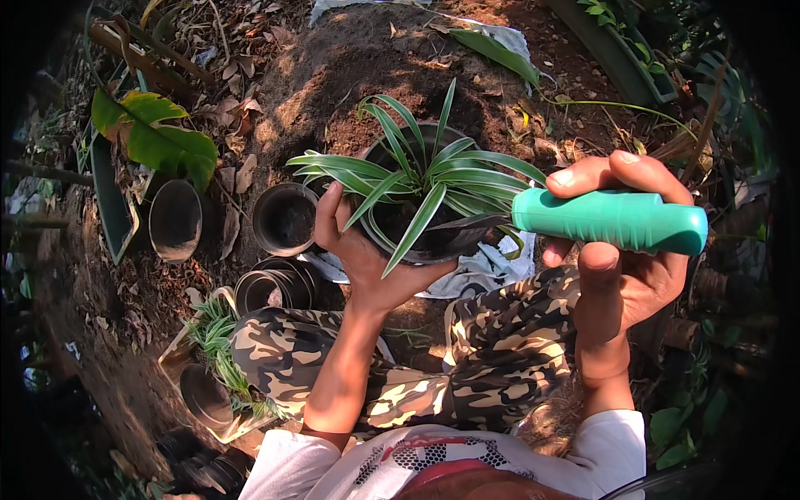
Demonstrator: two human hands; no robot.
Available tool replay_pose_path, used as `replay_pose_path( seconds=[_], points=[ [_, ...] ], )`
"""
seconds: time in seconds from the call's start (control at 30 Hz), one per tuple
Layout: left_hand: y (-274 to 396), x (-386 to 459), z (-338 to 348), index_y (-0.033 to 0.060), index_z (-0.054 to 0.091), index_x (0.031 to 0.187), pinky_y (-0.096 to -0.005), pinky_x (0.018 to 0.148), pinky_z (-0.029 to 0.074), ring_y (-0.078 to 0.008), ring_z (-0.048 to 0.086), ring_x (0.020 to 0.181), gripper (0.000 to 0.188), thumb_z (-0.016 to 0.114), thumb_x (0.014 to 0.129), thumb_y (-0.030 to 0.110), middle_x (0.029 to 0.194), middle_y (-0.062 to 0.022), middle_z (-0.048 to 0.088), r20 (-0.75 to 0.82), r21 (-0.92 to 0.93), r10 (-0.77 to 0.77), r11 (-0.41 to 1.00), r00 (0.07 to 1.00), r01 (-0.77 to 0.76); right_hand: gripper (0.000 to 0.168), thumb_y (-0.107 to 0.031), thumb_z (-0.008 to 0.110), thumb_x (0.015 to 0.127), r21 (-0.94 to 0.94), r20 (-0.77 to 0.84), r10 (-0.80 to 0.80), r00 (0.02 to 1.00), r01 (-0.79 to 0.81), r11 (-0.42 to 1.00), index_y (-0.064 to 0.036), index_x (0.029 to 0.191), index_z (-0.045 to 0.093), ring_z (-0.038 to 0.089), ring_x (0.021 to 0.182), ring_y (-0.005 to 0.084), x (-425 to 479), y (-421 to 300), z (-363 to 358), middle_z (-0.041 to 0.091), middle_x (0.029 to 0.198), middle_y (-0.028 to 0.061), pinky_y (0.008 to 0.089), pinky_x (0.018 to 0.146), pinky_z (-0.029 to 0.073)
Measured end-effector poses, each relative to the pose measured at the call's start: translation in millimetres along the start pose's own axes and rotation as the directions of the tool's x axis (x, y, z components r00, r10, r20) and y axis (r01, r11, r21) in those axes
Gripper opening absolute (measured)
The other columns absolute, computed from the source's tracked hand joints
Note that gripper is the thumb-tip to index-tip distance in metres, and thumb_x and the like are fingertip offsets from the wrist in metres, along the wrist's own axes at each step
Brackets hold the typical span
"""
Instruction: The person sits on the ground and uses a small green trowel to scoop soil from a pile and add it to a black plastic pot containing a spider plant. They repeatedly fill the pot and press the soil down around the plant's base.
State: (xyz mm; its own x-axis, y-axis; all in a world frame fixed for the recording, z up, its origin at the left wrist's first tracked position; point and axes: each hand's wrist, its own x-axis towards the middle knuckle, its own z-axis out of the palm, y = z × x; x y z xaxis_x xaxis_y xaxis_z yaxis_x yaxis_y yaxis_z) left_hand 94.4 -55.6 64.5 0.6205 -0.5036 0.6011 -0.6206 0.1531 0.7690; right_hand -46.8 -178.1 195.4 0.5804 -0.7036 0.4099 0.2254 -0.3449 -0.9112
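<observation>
A spider plant (431, 178) with white-edged green leaves stands in a round dark pot (431, 253) before me. My left hand (369, 262) is spread against the near left side of this pot, thumb and fingers apart along its wall. Over to the right, my right hand (631, 250) grips the green plastic handle of a hand trowel (606, 219). The trowel's dark metal blade points left into the pot, at the soil beneath the leaves, and its tip is hidden.
Left of the pot are an empty round pot (285, 219), stacked pots (275, 287) and another tilted pot (175, 219). Spider plants (219, 344) lie in a tray at lower left. A soil mound (325, 69) rises beyond; long planters (615, 56) flank it.
</observation>
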Motion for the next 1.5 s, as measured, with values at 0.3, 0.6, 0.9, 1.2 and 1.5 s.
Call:
replay_pose_path(
  seconds=[0.3, 0.6, 0.9, 1.2, 1.5],
  points=[
    [0.0, -15.7, 0.5, 0.0043, 0.015, 0.15, -0.0419, 0.106, 0.044, -0.0279, 0.054, 0.122, 0.127, 0.099, 0.056, 0.024, 0.139, -0.0165, 0.04, 0.089, 0.232, -0.047, 0.972, 0.995, 0.025, 0.053, -0.024, 0.083, 0.088, -0.021, 0.182, -0.048, 0.982, 0.052, 0.998, 0.003, 0.125, 0.056, 0.07, 0.088, 0.02, 9.7, 15.1, 0.3, 0.07, 0.11, 0.02, 0.0272, 0.07, 0.058],
    [-2.9, -28.8, -6.8, 0.0061, 0.009, 0.15, -0.0463, 0.108, 0.043, -0.0344, 0.054, 0.123, 0.135, 0.1, 0.051, 0.02, 0.136, -0.0244, 0.043, 0.032, 0.112, -0.114, 0.988, 0.993, 0.11, 0.038, -0.004, 0.086, 0.079, -0.117, 0.298, -0.317, 0.9, 0.364, 0.924, 0.003, 0.113, 0.069, 0.074, 0.086, 0.0199, 21.4, 32.4, 0.0, 0.074, 0.098, 0.0127, 0.0281, 0.073, 0.059],
    [3.1, -30.8, -17.7, 0.0052, 0.012, 0.148, -0.0456, 0.105, 0.047, -0.0341, 0.056, 0.121, 0.131, 0.099, 0.051, 0.02, 0.133, -0.0247, 0.046, -0.008, 0.193, -0.092, 0.977, 0.996, 0.092, 0.031, -0.004, 0.082, 0.083, -0.057, 0.267, -0.338, 0.903, 0.365, 0.929, 0.002, 0.109, 0.067, 0.071, 0.068, 0.0159, 21.3, 32.0, 1.8, 0.071, 0.088, 0.0086, 0.0287, 0.062, 0.055],
    [39.2, -33.2, -28.1, 0.0081, 0.006, 0.149, -0.0441, 0.107, 0.05, -0.0316, 0.055, 0.124, 0.135, 0.1, 0.053, 0.017, 0.138, -0.0231, 0.04, 0.08, 0.112, -0.159, 0.982, 0.984, 0.149, 0.028, -0.003, 0.076, 0.091, 0.136, 0.306, -0.321, 0.896, 0.293, 0.947, 0.004, 0.115, 0.064, 0.072, 0.086, 0.013, 9.2, 16.6, -12.7, 0.074, 0.099, 0.0104, 0.0259, 0.072, 0.058],
    [39.2, -70.9, -33.4, 0.0088, 0.01, 0.151, -0.0456, 0.107, 0.048, -0.0336, 0.056, 0.123, 0.137, 0.102, 0.05, 0.02, 0.137, -0.0228, 0.044, -0.013, 0.074, -0.144, 0.987, 0.989, 0.145, 0.032, -0.002, 0.083, 0.083, 0.188, 0.224, -0.42, 0.88, 0.383, 0.904, 0.003, 0.11, 0.067, 0.074, 0.084, 0.0159, -22.8, 20.2, -18.0, 0.074, 0.097, 0.0108, 0.0275, 0.069, 0.06]
  ],
)
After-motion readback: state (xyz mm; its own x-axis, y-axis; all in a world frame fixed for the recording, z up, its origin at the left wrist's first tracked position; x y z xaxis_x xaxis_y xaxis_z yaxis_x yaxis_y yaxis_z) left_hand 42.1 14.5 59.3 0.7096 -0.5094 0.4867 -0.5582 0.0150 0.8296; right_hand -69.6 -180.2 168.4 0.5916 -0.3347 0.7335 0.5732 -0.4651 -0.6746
